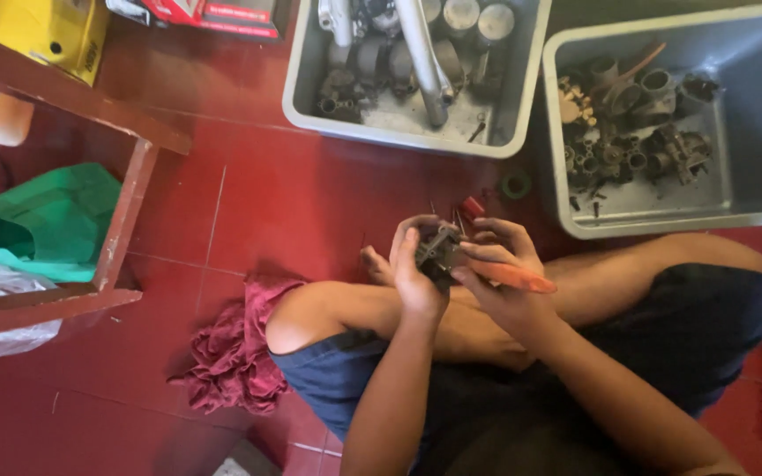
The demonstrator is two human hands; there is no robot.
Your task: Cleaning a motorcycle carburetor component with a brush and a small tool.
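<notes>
Right now I see my left hand [414, 269] wrapped around a small dark metal part [438, 249], fingers curled closed over its near side, holding it up above my crossed legs. My right hand [503, 264] is closed on an orange-handled tool [518, 280], its fingertips touching the part's right side. So the part sits between both hands. A maroon rag [235, 353] lies on the red tiled floor [293, 194] beside my left knee.
</notes>
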